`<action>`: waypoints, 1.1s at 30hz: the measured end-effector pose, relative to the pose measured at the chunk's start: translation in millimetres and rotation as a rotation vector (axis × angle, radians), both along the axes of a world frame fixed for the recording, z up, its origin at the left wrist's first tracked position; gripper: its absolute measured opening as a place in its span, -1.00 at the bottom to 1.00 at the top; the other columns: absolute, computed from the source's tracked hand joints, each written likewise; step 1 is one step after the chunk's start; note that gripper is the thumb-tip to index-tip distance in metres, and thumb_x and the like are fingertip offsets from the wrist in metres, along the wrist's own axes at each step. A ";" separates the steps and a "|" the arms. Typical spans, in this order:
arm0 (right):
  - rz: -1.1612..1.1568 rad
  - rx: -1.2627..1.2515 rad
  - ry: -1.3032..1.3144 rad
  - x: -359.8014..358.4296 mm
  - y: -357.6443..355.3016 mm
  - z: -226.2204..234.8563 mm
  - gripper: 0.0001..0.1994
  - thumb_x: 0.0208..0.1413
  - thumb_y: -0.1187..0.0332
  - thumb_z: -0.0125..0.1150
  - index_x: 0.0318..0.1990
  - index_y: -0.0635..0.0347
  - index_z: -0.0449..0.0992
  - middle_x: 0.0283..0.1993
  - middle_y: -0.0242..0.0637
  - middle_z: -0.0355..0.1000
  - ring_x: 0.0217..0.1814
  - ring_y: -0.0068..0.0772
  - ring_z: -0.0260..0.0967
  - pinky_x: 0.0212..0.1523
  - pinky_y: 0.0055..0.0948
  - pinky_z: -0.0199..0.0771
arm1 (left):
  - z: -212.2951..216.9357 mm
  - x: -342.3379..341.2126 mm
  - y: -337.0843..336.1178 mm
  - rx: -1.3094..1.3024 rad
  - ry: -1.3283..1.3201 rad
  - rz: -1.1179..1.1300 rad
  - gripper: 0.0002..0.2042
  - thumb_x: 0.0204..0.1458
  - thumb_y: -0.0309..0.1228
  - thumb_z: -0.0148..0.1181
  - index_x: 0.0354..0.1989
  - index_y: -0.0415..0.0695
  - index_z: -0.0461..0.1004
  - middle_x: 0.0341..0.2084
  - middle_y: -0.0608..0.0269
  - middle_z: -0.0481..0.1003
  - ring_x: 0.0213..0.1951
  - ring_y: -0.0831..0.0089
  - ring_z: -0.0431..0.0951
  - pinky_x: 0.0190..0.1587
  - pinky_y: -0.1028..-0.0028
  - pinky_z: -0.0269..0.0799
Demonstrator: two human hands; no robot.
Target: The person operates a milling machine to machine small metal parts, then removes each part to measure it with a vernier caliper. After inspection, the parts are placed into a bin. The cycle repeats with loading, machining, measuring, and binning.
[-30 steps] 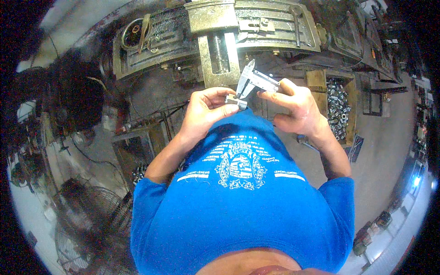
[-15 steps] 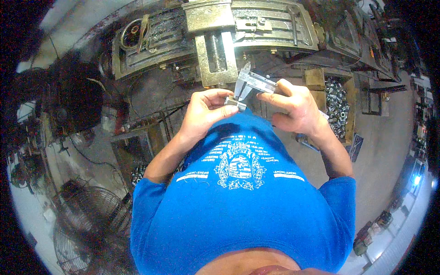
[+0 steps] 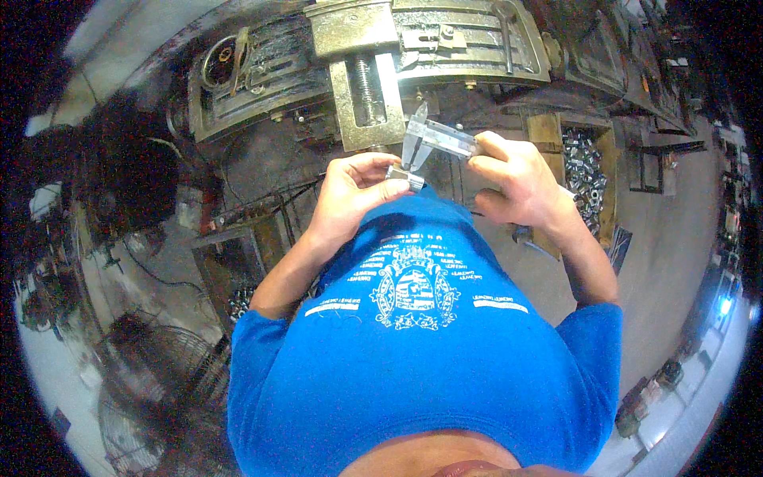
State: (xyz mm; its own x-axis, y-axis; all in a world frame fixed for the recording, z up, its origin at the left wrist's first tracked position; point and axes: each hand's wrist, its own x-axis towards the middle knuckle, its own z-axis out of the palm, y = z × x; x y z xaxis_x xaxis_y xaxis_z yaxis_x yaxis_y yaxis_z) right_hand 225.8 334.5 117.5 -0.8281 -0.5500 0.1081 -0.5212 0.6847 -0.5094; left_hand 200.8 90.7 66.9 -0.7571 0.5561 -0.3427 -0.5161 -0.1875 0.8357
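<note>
Between the thumb and fingers of my left hand (image 3: 351,195) is a small, shiny cylindrical metal part (image 3: 406,176). A silver vernier caliper (image 3: 442,139) is gripped at its beam end by my right hand (image 3: 517,176), thumb and fingers closed round it. The caliper's lower jaws point down at the metal part and reach its upper side; whether they touch it I cannot tell. Both hands are in front of my blue shirt, close to the near end of the machine's vise.
Ahead stands a machine table (image 3: 469,67) with slots, a vise (image 3: 354,36) and a handwheel (image 3: 225,57). A wooden box (image 3: 547,131) of metal parts (image 3: 584,171) is at the right. A fan (image 3: 159,381) stands at the lower left, near a second container of parts (image 3: 240,302).
The caliper has turned slightly and its jaws look closer together. My right hand's index finger has drawn in along the beam. My left hand keeps its hold on the metal part.
</note>
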 end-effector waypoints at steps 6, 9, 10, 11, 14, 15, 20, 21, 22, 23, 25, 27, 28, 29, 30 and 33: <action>-0.062 -0.024 -0.013 -0.5 -1.4 -5.2 -0.65 -0.45 0.47 0.11 -0.33 0.23 0.50 -0.45 -0.17 0.27 -0.54 -0.15 0.33 -0.52 -0.32 0.35 | 0.6 -0.8 1.4 -0.019 0.000 -0.005 -0.73 -0.13 -0.57 0.22 -0.20 -0.32 0.42 -0.38 0.05 0.52 -0.34 0.45 0.54 -0.23 0.53 0.46; -0.073 -0.024 -0.018 -0.4 -1.1 -7.0 -0.67 -0.43 0.47 0.10 -0.34 0.22 0.51 -0.45 -0.16 0.29 -0.54 -0.15 0.34 -0.51 -0.33 0.37 | -1.5 -0.4 1.5 -0.005 -0.015 -0.002 -0.73 -0.13 -0.57 0.22 -0.20 -0.32 0.42 -0.38 0.05 0.52 -0.34 0.45 0.54 -0.23 0.54 0.46; -0.075 -0.017 -0.020 -0.4 -1.0 -7.1 -0.67 -0.42 0.46 0.10 -0.34 0.22 0.52 -0.45 -0.16 0.30 -0.54 -0.15 0.35 -0.51 -0.33 0.37 | -1.8 -0.3 1.5 -0.002 -0.022 -0.001 -0.73 -0.13 -0.57 0.22 -0.20 -0.32 0.42 -0.38 0.05 0.52 -0.34 0.45 0.54 -0.23 0.54 0.46; -0.080 -0.012 -0.025 -0.1 -1.3 -7.0 -0.68 -0.42 0.46 0.11 -0.34 0.22 0.52 -0.45 -0.16 0.30 -0.54 -0.15 0.35 -0.51 -0.33 0.37 | -1.4 -0.4 1.3 -0.007 -0.018 -0.002 -0.73 -0.13 -0.57 0.22 -0.20 -0.32 0.42 -0.39 0.05 0.52 -0.34 0.45 0.54 -0.24 0.54 0.46; -0.095 -0.010 -0.034 0.7 -2.3 -6.9 -0.68 -0.42 0.46 0.11 -0.34 0.22 0.52 -0.46 -0.16 0.30 -0.54 -0.15 0.35 -0.52 -0.33 0.37 | -0.2 -0.7 1.1 -0.018 -0.009 0.000 -0.74 -0.12 -0.57 0.22 -0.20 -0.32 0.42 -0.39 0.05 0.52 -0.34 0.45 0.54 -0.24 0.54 0.46; -0.098 -0.020 -0.033 0.9 -2.7 -7.5 -0.68 -0.42 0.46 0.11 -0.34 0.22 0.52 -0.46 -0.16 0.29 -0.54 -0.14 0.34 -0.52 -0.33 0.37 | 0.0 -0.5 1.3 -0.017 -0.007 0.004 -0.74 -0.12 -0.57 0.21 -0.20 -0.32 0.42 -0.39 0.05 0.52 -0.34 0.45 0.54 -0.24 0.54 0.46; -0.105 -0.012 -0.012 1.4 -4.1 -10.9 -0.75 -0.35 0.34 0.17 -0.39 0.17 0.49 -0.47 -0.21 0.28 -0.56 -0.17 0.34 -0.54 -0.29 0.39 | -4.0 -0.9 0.3 -0.007 -0.014 0.001 -0.73 -0.12 -0.56 0.21 -0.19 -0.32 0.42 -0.40 0.05 0.52 -0.35 0.45 0.54 -0.25 0.55 0.46; -0.104 -0.010 -0.021 1.0 -4.2 -11.0 -0.75 -0.35 0.33 0.17 -0.39 0.17 0.49 -0.46 -0.21 0.28 -0.56 -0.17 0.34 -0.54 -0.29 0.39 | -4.7 -1.4 0.0 -0.015 -0.013 -0.004 -0.73 -0.12 -0.56 0.21 -0.19 -0.32 0.42 -0.40 0.04 0.52 -0.35 0.45 0.54 -0.25 0.55 0.46; -0.103 -0.009 -0.029 0.6 -4.4 -11.1 -0.75 -0.35 0.33 0.17 -0.40 0.17 0.49 -0.46 -0.21 0.28 -0.56 -0.17 0.34 -0.53 -0.29 0.39 | -4.9 -1.6 -0.3 -0.022 -0.013 -0.009 -0.72 -0.12 -0.56 0.21 -0.19 -0.32 0.42 -0.40 0.04 0.52 -0.35 0.45 0.54 -0.25 0.55 0.46; -0.105 -0.009 -0.032 0.7 -4.5 -11.7 -0.75 -0.35 0.33 0.17 -0.40 0.16 0.49 -0.46 -0.21 0.28 -0.56 -0.17 0.34 -0.53 -0.29 0.39 | -5.1 -1.8 -0.5 -0.027 -0.011 -0.014 -0.73 -0.12 -0.56 0.20 -0.19 -0.32 0.42 -0.39 0.05 0.52 -0.35 0.45 0.54 -0.25 0.54 0.45; -0.110 -0.010 -0.038 1.2 -4.6 -13.3 -0.76 -0.35 0.33 0.16 -0.40 0.16 0.49 -0.46 -0.20 0.28 -0.55 -0.16 0.34 -0.53 -0.28 0.39 | -5.3 -2.1 -1.0 -0.037 -0.007 -0.024 -0.73 -0.12 -0.57 0.18 -0.19 -0.33 0.41 -0.35 0.07 0.52 -0.34 0.44 0.54 -0.24 0.53 0.44; -0.112 0.000 -0.039 1.3 -4.5 -13.6 -0.76 -0.35 0.34 0.16 -0.40 0.16 0.49 -0.46 -0.20 0.28 -0.55 -0.15 0.34 -0.53 -0.28 0.39 | -4.3 -2.0 -0.4 -0.025 -0.015 -0.009 -0.72 -0.12 -0.56 0.20 -0.19 -0.33 0.41 -0.39 0.05 0.52 -0.35 0.45 0.54 -0.25 0.54 0.45; -0.113 0.005 -0.040 1.3 -4.7 -13.7 -0.76 -0.35 0.34 0.16 -0.40 0.16 0.49 -0.46 -0.19 0.28 -0.55 -0.15 0.34 -0.53 -0.28 0.39 | -4.1 -2.0 -0.2 -0.019 -0.019 -0.002 -0.72 -0.12 -0.56 0.22 -0.19 -0.33 0.41 -0.40 0.04 0.52 -0.35 0.45 0.54 -0.25 0.55 0.46; -0.116 0.004 -0.040 1.4 -4.9 -13.9 -0.76 -0.35 0.34 0.16 -0.40 0.15 0.49 -0.47 -0.19 0.28 -0.55 -0.14 0.34 -0.54 -0.27 0.39 | -4.4 -2.1 -0.3 -0.018 -0.021 -0.004 -0.72 -0.12 -0.56 0.22 -0.19 -0.33 0.41 -0.40 0.04 0.52 -0.35 0.45 0.54 -0.25 0.55 0.46; -0.119 0.003 -0.040 1.5 -5.2 -14.3 -0.76 -0.35 0.33 0.17 -0.40 0.15 0.49 -0.47 -0.19 0.28 -0.56 -0.14 0.34 -0.54 -0.27 0.39 | -5.1 -2.3 -0.4 -0.017 -0.024 -0.007 -0.72 -0.12 -0.56 0.22 -0.19 -0.33 0.41 -0.40 0.04 0.52 -0.35 0.45 0.54 -0.25 0.55 0.46; -0.124 0.010 -0.049 1.4 -6.3 -13.3 -0.75 -0.34 0.33 0.17 -0.39 0.15 0.49 -0.48 -0.19 0.27 -0.56 -0.14 0.33 -0.54 -0.27 0.38 | -8.8 -2.2 -0.9 -0.008 -0.022 -0.006 -0.72 -0.12 -0.56 0.21 -0.19 -0.33 0.41 -0.40 0.04 0.52 -0.35 0.45 0.54 -0.25 0.55 0.46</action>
State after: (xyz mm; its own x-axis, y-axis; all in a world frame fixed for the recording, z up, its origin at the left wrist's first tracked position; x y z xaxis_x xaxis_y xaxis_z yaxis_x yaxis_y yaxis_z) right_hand 227.1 328.1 104.2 -0.8940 -0.4438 0.0610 -0.4069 0.7475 -0.5250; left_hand 198.6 89.7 58.1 -0.7462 0.5575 -0.3639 -0.5353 -0.1775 0.8258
